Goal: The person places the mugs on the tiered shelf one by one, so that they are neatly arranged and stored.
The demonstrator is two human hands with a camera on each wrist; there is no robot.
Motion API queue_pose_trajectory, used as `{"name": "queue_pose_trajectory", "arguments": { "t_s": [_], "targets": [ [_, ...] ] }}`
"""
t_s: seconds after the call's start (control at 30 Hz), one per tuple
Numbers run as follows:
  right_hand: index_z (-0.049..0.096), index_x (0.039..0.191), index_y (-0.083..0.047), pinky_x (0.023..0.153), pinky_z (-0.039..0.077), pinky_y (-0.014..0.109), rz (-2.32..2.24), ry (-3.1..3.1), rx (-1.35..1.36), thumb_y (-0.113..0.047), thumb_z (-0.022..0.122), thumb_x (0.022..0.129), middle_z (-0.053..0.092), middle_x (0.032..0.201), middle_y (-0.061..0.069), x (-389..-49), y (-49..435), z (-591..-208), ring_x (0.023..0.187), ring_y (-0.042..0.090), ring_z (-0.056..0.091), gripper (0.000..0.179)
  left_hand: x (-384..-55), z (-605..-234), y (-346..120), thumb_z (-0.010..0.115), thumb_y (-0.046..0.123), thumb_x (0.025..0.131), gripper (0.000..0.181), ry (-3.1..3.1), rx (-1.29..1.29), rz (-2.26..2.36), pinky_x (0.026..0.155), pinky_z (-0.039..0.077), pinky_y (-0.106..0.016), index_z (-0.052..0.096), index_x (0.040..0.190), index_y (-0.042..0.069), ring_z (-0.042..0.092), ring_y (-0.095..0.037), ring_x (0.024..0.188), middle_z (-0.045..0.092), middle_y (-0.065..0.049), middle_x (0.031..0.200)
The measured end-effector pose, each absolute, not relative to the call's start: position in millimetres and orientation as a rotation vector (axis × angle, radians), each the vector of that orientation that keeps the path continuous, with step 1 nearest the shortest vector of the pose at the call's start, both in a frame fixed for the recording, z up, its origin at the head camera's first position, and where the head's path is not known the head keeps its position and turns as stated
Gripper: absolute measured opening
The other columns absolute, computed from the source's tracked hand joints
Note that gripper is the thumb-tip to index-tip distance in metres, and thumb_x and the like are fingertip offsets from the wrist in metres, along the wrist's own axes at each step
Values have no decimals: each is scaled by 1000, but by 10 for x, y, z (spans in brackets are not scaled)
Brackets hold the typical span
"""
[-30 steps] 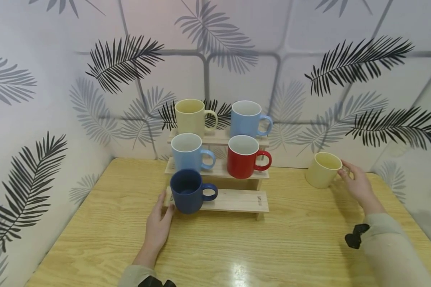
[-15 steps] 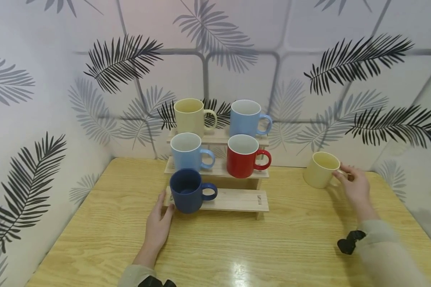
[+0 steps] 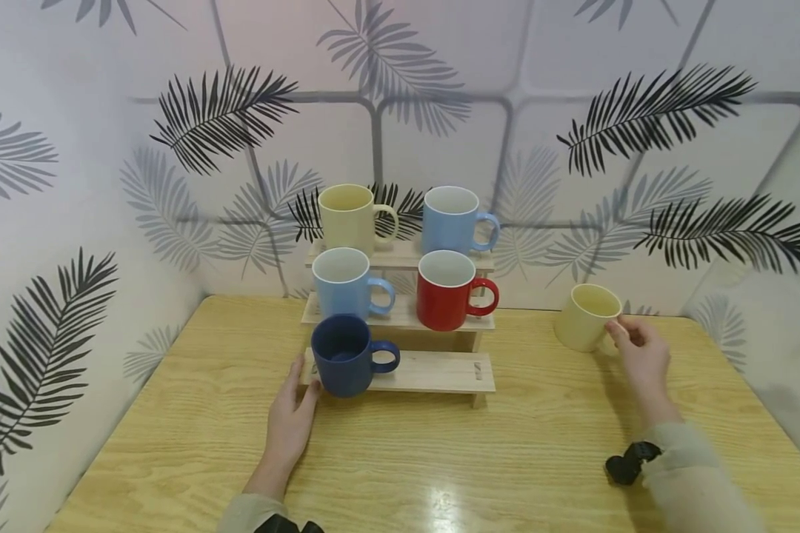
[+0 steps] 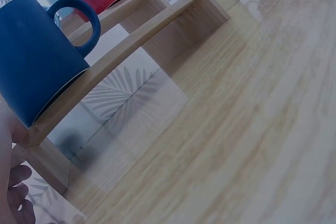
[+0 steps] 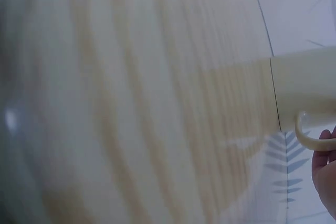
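At the right, a pale yellow mug (image 3: 585, 326) stands upright; I cannot tell whether its base touches the table. My right hand (image 3: 643, 360) pinches its handle (image 5: 310, 141) between thumb and fingers. A three-tier wooden rack (image 3: 440, 372) occupies the middle. My left hand (image 3: 288, 418) holds the left end of its lowest shelf, thumb at the front corner and fingers round the side. Beside that thumb sits a dark blue mug (image 4: 39, 56) on the lowest shelf. The middle tier bears a light blue mug (image 3: 341, 289) and a red mug (image 3: 443, 296).
Up on the top tier are another yellow mug (image 3: 347, 222) and a second light blue mug (image 3: 448, 226). Bare board (image 3: 440, 366) lies right of the dark blue mug. Leaf-patterned walls (image 3: 440, 111) border the wooden table (image 3: 540, 444) behind and at the sides.
The right hand has come to pinch the yellow mug's handle more closely, and mug and hand have shifted a little left. The left hand keeps its place on the rack.
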State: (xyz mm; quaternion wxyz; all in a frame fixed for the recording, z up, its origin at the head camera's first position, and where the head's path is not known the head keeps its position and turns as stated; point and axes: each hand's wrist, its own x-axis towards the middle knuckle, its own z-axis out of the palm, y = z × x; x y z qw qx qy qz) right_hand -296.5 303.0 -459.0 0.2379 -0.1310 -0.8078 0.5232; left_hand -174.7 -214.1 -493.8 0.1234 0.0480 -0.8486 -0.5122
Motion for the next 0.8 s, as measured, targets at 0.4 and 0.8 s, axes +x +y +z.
{"name": "queue_pose_trajectory", "arguments": {
  "t_s": [0.4, 0.8],
  "targets": [
    [64, 83, -7, 53, 47, 12, 1757, -1888, -389, -10, 74, 83, 65, 76, -20, -2830, 2730, -4666, 63, -3, 56, 11, -1734, -4926, -2131, 44, 34, 102, 59, -2487, 152, -1503, 112, 21, -52, 23, 153, 11, 22, -33, 141, 22, -14, 155],
    [63, 92, 9, 54, 50, 15, 1737, -2032, -312, -6, 72, 85, 65, 76, -23, -2566, 2484, -4653, 60, 0, 59, 19, -1724, -4912, -2107, 43, 36, 102, 60, -2496, 168, -1512, 111, 23, -53, 23, 153, 13, 25, -35, 139, 25, -16, 154]
  ]
}}
